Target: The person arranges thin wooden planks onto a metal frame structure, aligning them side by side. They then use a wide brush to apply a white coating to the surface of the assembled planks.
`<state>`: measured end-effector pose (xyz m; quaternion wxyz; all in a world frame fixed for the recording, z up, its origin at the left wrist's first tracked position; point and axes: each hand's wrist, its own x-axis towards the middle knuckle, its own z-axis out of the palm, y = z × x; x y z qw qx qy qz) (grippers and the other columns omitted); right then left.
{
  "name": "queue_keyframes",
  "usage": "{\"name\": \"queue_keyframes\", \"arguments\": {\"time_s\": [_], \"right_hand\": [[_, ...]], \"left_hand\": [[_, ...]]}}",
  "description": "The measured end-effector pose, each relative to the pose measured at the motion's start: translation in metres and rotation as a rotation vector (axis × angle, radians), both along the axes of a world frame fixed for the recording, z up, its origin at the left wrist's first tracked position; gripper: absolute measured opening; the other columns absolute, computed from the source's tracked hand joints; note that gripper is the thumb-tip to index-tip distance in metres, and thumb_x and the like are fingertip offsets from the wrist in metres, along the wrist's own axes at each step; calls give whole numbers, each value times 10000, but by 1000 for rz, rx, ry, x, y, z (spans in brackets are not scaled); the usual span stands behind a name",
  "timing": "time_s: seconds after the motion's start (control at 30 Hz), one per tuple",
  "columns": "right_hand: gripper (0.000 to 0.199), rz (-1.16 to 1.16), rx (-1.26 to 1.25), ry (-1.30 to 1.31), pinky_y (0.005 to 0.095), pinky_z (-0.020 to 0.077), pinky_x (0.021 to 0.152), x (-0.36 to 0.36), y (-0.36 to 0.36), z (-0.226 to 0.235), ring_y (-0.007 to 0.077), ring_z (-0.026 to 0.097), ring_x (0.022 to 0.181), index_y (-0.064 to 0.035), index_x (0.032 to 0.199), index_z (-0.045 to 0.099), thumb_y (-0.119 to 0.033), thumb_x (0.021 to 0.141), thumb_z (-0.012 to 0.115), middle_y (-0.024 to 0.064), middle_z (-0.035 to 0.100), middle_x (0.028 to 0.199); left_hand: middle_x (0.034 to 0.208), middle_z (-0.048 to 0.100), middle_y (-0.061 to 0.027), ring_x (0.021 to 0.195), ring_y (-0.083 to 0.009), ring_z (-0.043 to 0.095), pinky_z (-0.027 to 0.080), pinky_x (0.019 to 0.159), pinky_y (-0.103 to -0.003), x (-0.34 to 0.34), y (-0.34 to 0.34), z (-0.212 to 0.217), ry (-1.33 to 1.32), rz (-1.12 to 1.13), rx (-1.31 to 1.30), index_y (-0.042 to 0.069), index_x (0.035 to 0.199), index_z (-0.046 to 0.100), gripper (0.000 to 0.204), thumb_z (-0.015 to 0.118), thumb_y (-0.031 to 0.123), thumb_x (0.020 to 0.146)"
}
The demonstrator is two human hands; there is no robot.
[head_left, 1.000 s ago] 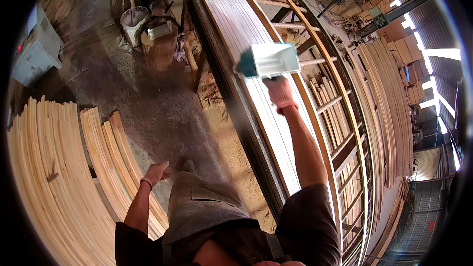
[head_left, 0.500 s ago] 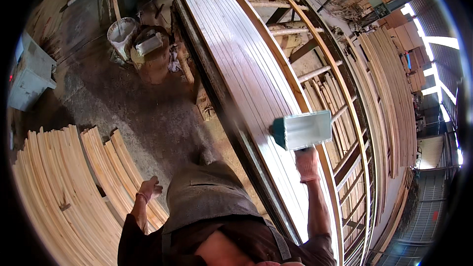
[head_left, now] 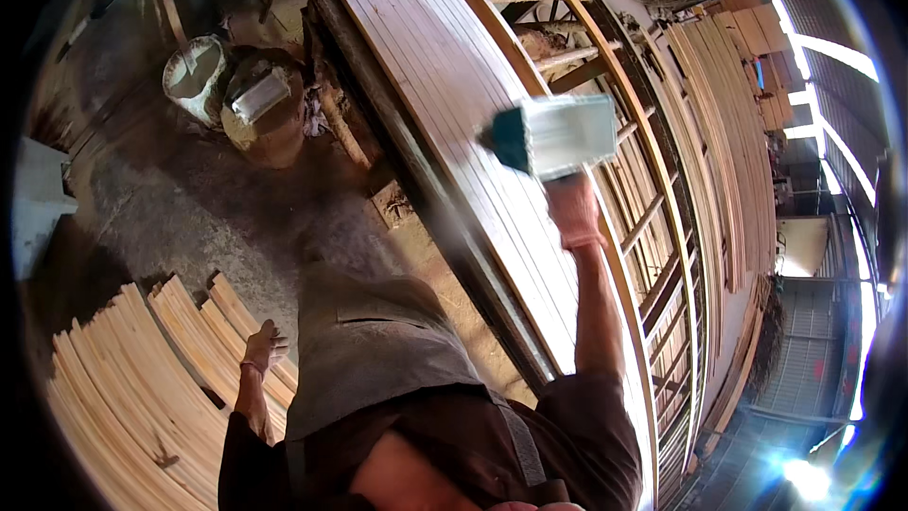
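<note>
My right hand (head_left: 573, 211), in a pinkish work glove, is closed beneath a box-shaped hand spreader (head_left: 569, 135). The spreader has a teal end and a whitish hollow body; its handle is hidden by the hand. I hold it above the right side of a long row of pale wooden strips (head_left: 445, 85), which lie edge to edge on a bench and look wet and shiny nearer me. Whether the spreader touches the strips, I cannot tell. My left hand (head_left: 265, 345) hangs empty at my left side, its fingers loosely apart, above stacked boards.
Boards (head_left: 142, 388) lie stacked at lower left. A white bucket (head_left: 196, 80) with a stick stands beside a round drum (head_left: 274, 137) carrying a pale box-shaped object (head_left: 260, 97). Right of the bench runs a wooden ladder-like rack (head_left: 653, 213), with long planks (head_left: 719, 151) beyond.
My right hand has carried the spreader away from me along the strips, and the arm is further stretched. My left hand's fingers have opened a little. The view has shifted slightly.
</note>
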<state>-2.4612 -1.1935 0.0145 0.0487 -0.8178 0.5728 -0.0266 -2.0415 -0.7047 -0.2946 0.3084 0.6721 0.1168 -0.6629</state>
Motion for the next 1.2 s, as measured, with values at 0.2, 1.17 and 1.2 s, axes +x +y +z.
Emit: {"name": "queue_keyframes", "arguments": {"time_s": [0.2,1.17,1.2], "right_hand": [[188,-139,159,126,454,556,738,-77,123,43,388,695,886,-5,1019,696,-120,887,626,201,712,935],[195,236,372,-408,361,539,825,423,-128,-53,289,689,969,-6,1033,688,-98,937,544,120,728,1008],[225,370,328,-275,353,537,862,434,-115,-89,277,675,1034,-29,1097,679,-126,953,535,115,717,1085]], "left_hand": [[1127,703,-196,998,-332,684,486,980,-502,98,-25,-10,-14,-15,51,-21,1303,539,673,520,570,982],[1348,595,-289,1245,-426,587,424,1089,-500,185,-121,-2,125,-17,141,-72,1443,446,835,559,594,952],[1358,588,-286,1245,-437,583,418,1083,-520,193,-117,7,105,-23,151,-55,1435,464,829,561,602,939]]}}
